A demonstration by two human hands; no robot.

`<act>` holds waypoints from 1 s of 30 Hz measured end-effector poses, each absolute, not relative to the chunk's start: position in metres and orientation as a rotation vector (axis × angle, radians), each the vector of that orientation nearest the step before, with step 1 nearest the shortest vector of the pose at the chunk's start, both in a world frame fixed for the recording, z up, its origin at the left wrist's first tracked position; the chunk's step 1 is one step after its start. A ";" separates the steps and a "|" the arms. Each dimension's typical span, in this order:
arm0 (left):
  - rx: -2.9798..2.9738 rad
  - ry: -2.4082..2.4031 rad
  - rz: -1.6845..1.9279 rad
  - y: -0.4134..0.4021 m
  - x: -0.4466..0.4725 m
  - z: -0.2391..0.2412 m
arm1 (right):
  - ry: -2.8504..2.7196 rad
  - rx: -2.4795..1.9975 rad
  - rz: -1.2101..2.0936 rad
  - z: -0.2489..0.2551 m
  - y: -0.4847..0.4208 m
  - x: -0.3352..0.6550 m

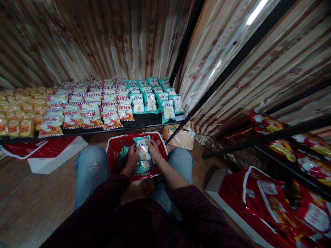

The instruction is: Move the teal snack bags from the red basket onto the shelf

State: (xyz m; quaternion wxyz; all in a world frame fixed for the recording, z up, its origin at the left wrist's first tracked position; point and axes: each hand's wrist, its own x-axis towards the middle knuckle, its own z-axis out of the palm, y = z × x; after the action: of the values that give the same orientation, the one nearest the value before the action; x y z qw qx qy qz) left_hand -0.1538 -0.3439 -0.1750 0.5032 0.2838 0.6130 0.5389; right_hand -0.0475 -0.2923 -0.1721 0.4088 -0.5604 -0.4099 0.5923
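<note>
Between my knees stands a red basket (111,144) with a white rim, holding several teal snack bags. Over it, a teal and white snack bag (143,148) is gripped from both sides. My left hand (132,159) closes on its left edge, and my right hand (154,151) holds its upper right side. Beneath it lie more bags of the same kind, partly covered by my hands. On the shelf ahead, matching teal snack bags (151,102) are lined up in rows at the right end.
Red and white snack bags (91,113) and small yellow packs (20,127) fill the black shelf (85,132) leftward. A slanting black post (192,112) rises at its right end. Another red basket (58,146) sits below left; large red bags (278,199) are at right.
</note>
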 end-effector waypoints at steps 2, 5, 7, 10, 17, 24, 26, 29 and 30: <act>0.685 1.472 1.316 -0.343 -0.153 -0.169 | -1.026 -1.387 1.494 -0.167 -0.292 -0.047; 0.696 1.495 1.334 -0.341 -0.155 -0.161 | -1.037 -1.357 1.503 -0.162 -0.293 -0.047; 0.704 1.514 1.343 -0.339 -0.157 -0.156 | -1.042 -1.346 1.510 -0.161 -0.293 -0.047; 0.700 1.555 1.373 -0.337 -0.158 -0.147 | -1.046 -1.328 1.516 -0.161 -0.292 -0.047; 0.668 1.606 1.472 -0.329 -0.157 -0.129 | -1.107 -1.213 1.601 -0.147 -0.297 -0.039; 0.541 1.509 1.537 -0.310 -0.155 -0.117 | -1.098 -1.071 1.633 -0.124 -0.314 -0.037; 0.529 1.487 1.541 -0.306 -0.154 -0.112 | -1.070 -1.026 1.622 -0.122 -0.314 -0.038; 0.535 1.459 1.533 -0.302 -0.153 -0.103 | -1.053 -1.032 1.573 -0.122 -0.311 -0.038; 0.540 1.446 1.526 -0.301 -0.153 -0.100 | -1.047 -1.046 1.559 -0.123 -0.309 -0.037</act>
State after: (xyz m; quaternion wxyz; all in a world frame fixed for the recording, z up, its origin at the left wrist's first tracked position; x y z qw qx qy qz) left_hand -0.1529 -0.3008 -0.1001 0.4669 0.2200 0.5891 0.6217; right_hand -0.0369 -0.3092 -0.1225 0.4761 -0.4278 -0.4283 0.6379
